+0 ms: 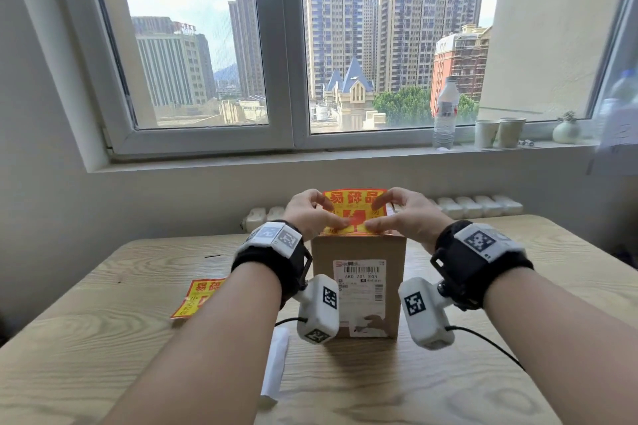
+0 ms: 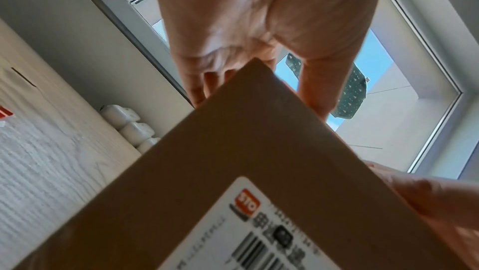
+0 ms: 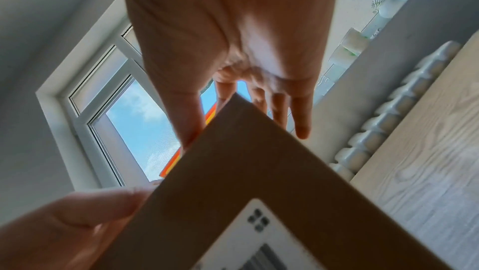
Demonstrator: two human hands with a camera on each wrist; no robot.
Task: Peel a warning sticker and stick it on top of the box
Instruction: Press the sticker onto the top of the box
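Note:
A brown cardboard box with a white shipping label stands upright mid-table. A yellow-and-red warning sticker sits at its top, near edge level with the box's near top edge. My left hand holds the sticker's left side and my right hand its right side. The thumbs meet on the near edge, and the arched index fingers rest on the printed face. The right wrist view shows the sticker's orange edge jutting past the box top. Whether it lies fully flat is unclear.
A second yellow-red sticker sheet lies on the wooden table to the left. A white backing strip lies in front of the box. The windowsill holds a water bottle, two paper cups and a small vase. A radiator runs behind the table.

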